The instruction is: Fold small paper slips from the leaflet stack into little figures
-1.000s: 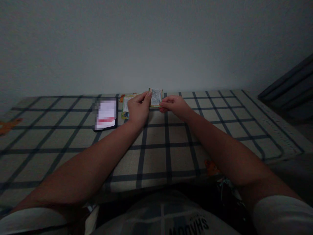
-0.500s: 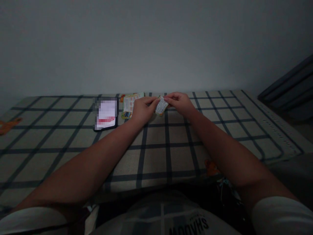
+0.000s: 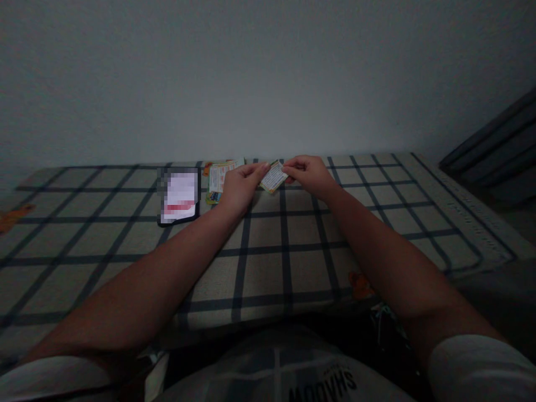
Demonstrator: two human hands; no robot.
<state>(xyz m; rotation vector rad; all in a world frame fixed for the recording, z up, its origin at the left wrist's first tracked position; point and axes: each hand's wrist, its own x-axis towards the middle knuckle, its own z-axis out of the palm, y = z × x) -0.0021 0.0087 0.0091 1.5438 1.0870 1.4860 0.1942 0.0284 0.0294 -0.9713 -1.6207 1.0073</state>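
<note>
Between my hands is a small printed card [image 3: 274, 176] with lines of text and yellow-green edges, tilted and held just over the cloth. My left hand [image 3: 242, 187] pinches its upper left part between thumb and fingers. On the other side, my right hand [image 3: 307, 172] has its fingertips closed on the card's right edge. Partly behind my left hand lies a larger printed leaflet or packet [image 3: 218, 180], white with red marks and a green border. The text is too small to read.
Left of the leaflet lies a tablet or phone [image 3: 180, 195] with a lit, pixelated screen and dark frame. A checked cloth [image 3: 268, 268] covers the table, which meets a plain wall [image 3: 268, 78]. Dark folded fabric [image 3: 494, 148] is at the far right.
The card has turned a little and shifted slightly left, so it lies more slanted between my hands. My left hand has moved slightly left; both hands still grip the card.
</note>
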